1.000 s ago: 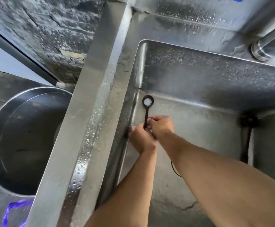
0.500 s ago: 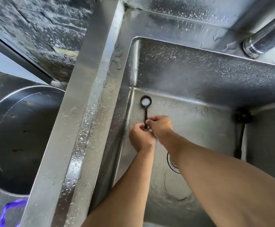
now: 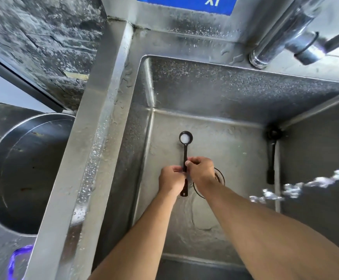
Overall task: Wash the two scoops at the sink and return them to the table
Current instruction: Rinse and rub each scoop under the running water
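Observation:
A slim black scoop (image 3: 185, 150) is held over the steel sink (image 3: 205, 93), its small round bowl pointing away from me with something white in it. My left hand (image 3: 169, 181) and my right hand (image 3: 202, 171) both pinch the middle of its handle. The handle's end with a hole sticks out below my hands. A second black scoop (image 3: 271, 156) lies in the sink's far right corner, its handle toward me.
Water (image 3: 306, 185) streams in from the right, below a chrome tap (image 3: 275, 41). The drain (image 3: 217, 178) is partly hidden under my right wrist. A large round steel pot (image 3: 23, 168) stands left of the sink's wide wet rim (image 3: 95, 148).
My view has pulled back and up, so the tap, running water and second scoop now show. Both hands have shifted slightly on the handle, whose end now sticks out below them.

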